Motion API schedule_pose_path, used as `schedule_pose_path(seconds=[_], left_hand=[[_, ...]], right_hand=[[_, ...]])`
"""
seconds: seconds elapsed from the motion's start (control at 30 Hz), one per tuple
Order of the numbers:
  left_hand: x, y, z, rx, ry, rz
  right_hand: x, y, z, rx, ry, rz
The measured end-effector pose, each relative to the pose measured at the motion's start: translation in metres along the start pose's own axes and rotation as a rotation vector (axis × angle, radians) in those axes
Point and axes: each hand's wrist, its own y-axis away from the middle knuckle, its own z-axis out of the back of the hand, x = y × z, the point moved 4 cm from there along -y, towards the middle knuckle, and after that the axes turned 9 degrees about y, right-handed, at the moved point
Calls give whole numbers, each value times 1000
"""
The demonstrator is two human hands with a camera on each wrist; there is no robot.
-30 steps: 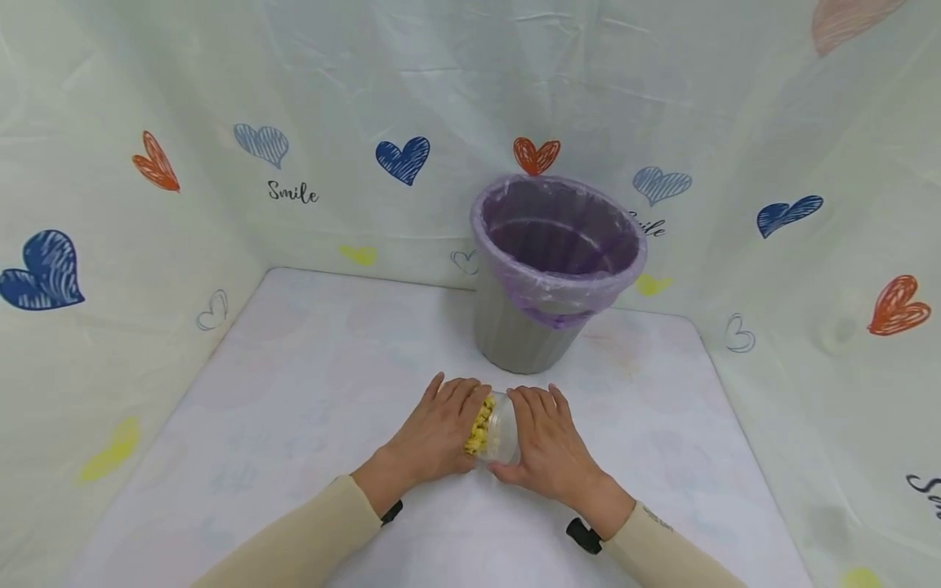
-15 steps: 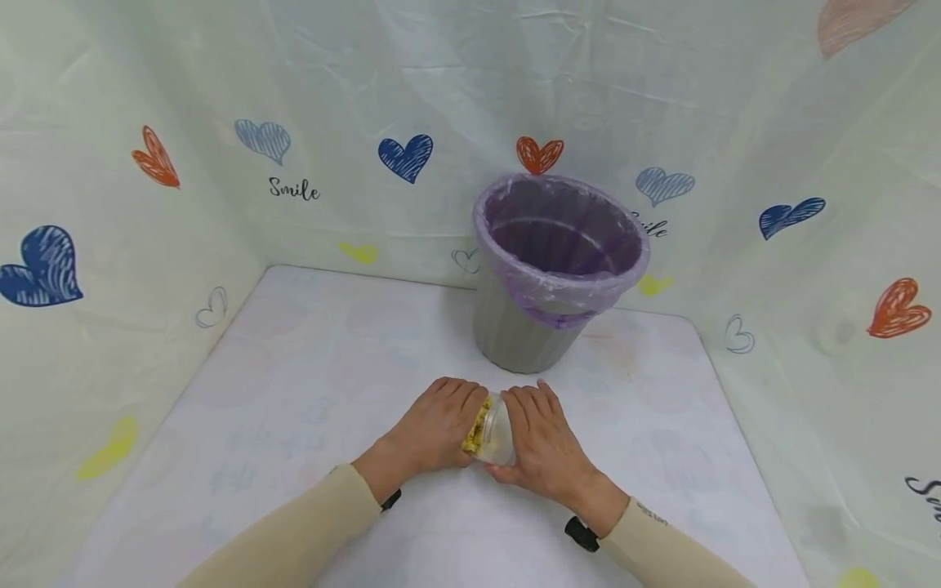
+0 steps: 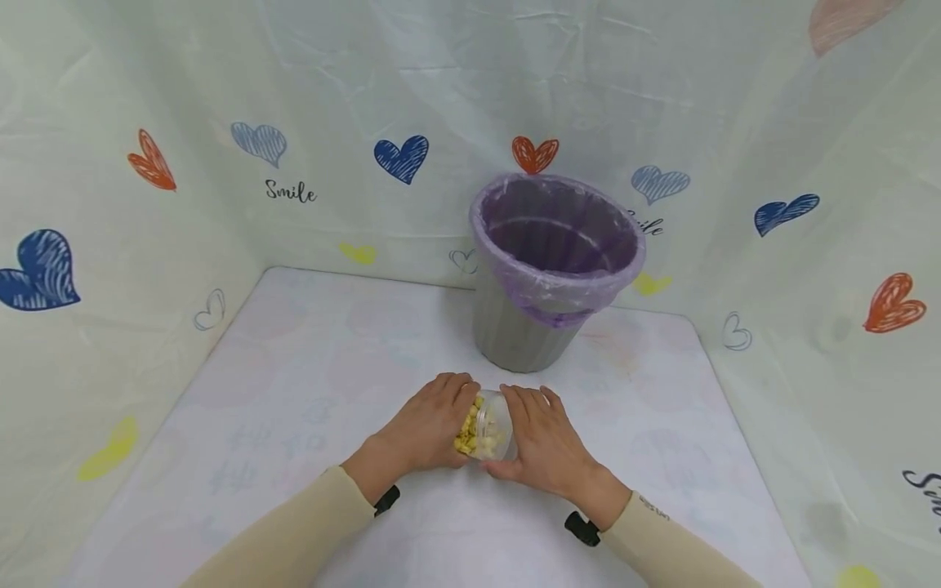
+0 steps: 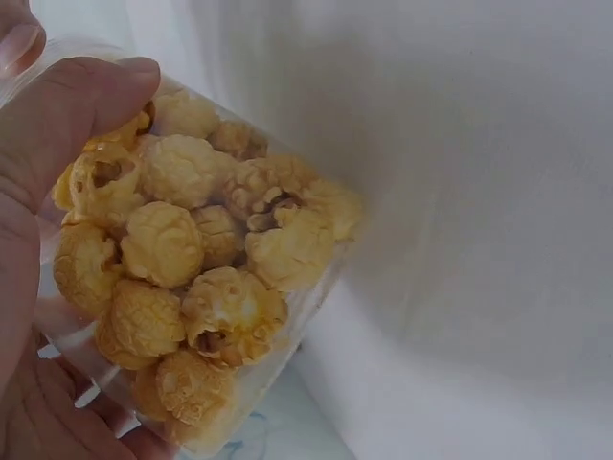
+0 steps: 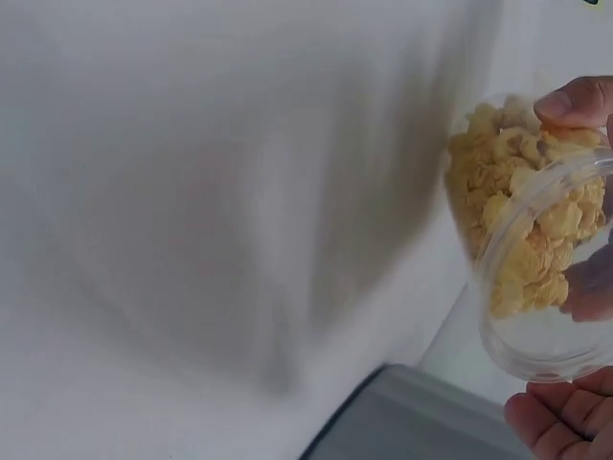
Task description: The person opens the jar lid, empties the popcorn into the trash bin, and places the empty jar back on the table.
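My left hand grips a clear plastic jar full of yellow popcorn, its thumb laid along the wall in the left wrist view. The jar lies on its side, tilted, close over the table. At its right end my right hand holds the clear lid, thumb on the near side and fingers on the far side. From the right wrist, the lid's round rim shows with popcorn visible behind it. The jar's base is hidden by the left hand in the head view.
Behind the hands stands a grey ribbed trash bin with a purple liner folded over its rim. The white table is bordered by hanging sheets printed with hearts and "Smile".
The left hand has shifted slightly left with the jar, and the gap between the hands has widened a little. Popcorn now shows nearer the lid end. The bin stays put.
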Motion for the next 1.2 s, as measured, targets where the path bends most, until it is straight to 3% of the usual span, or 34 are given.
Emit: schedule_pose_path(seconds=[0.1,0.33,0.63,0.77,1.0,1.1,1.2], left_hand=[[0,2,0,-17,-26,-13],[-1,2,2,-57,-77,-24],[1,6,2,-68,-23,8],[0,5,2,-80,-14,-3],[1,4,2,-89,-39,-15],[2,5,2,-85,-27,-9],[4,5,2,-74,-4,7]], right_hand=[[2,0,-1,-19,-3,28],[6,0,-1,-83,146,158],[3,-4,-2,15,-71,-45],[4,-4,-3,-19,-86,-4],[6,0,-5,-135,128,186],[6,-1,-5,-121,78,159],[3,-3,-5,-70,-27,73]])
